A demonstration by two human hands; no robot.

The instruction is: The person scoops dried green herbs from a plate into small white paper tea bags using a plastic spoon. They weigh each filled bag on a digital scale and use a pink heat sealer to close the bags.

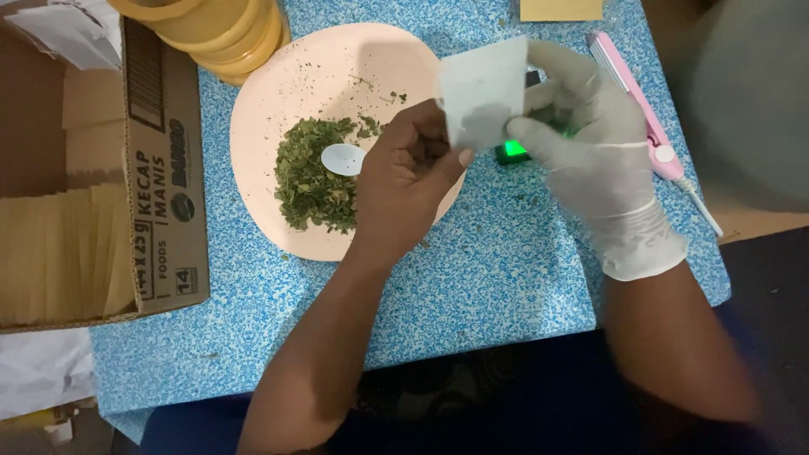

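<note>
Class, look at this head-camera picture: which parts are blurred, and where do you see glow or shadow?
Head view: the gloved right hand and small white bag are motion-blurred; a green light glows beneath them; the bare left hand shades the pink plate; the bottom edge is dark.

Low table [506, 278] with blue-and-white speckled top fills the middle. Open cardboard box [160, 185] at its left edge, 1 stack of yellow bowls [227, 34] at the top. Dark floor [767, 286] lower right. Dim, soft light.
</note>
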